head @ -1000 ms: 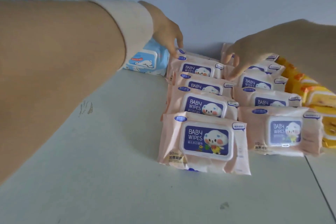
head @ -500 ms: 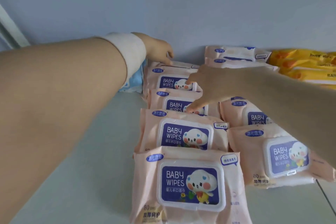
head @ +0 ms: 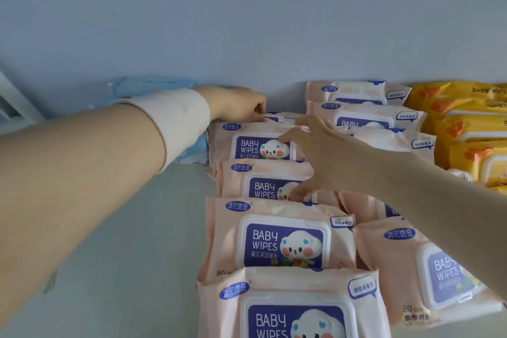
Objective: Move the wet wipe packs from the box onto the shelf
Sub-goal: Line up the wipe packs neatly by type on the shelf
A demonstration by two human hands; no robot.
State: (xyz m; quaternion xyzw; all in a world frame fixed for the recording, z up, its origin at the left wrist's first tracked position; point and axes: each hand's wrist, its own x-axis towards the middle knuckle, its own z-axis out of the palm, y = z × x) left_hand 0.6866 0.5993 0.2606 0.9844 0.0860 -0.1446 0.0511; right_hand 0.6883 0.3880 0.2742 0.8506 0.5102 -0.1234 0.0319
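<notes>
Pink "BABY WIPES" packs lie overlapping in two rows on the pale shelf (head: 123,228): a left row (head: 282,241) and a right row (head: 428,269). My left hand (head: 238,103) reaches to the back wall, its fingers curled on the edge of the rearmost pink pack (head: 277,117) of the left row. My right hand (head: 323,153) hovers over that row with fingers spread. Its fingertips touch the second pack from the back (head: 255,145) and its thumb touches the third (head: 263,186). The box is out of view.
Yellow wipe packs (head: 466,118) are stacked at the right end of the shelf. A light blue pack (head: 153,85) lies at the back left, partly behind my left forearm. The blue-grey back wall (head: 247,22) closes the shelf behind the packs.
The view has moved closer and lower over the packs. My right hand has shifted from the right row to the left row. My left hand stays at the rearmost pack.
</notes>
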